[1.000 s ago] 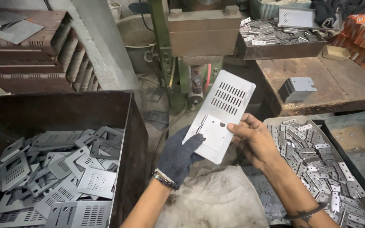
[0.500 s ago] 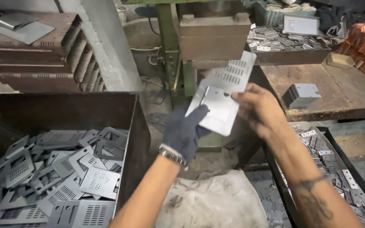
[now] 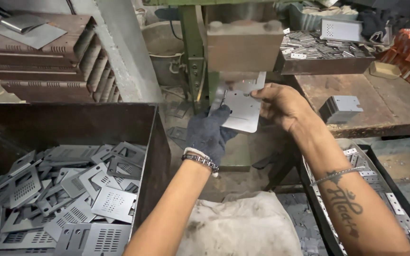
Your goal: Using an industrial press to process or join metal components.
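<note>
Now the gloved left hand (image 3: 210, 133) and bare right hand (image 3: 283, 105) both grip a metal plate (image 3: 241, 110), its far end apparently under the press block (image 3: 243, 46).

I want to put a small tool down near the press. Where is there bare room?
The wooden bench is bare right of the folded metal part. Crowded: left bin heaped with perforated plates, and the tray of small pieces behind.

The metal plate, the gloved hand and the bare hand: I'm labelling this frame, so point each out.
metal plate (image 3: 241, 110), head view, its flat lower face.
gloved left hand (image 3: 208, 132), head view, back of glove.
bare right hand (image 3: 283, 105), head view, back of hand.
</note>
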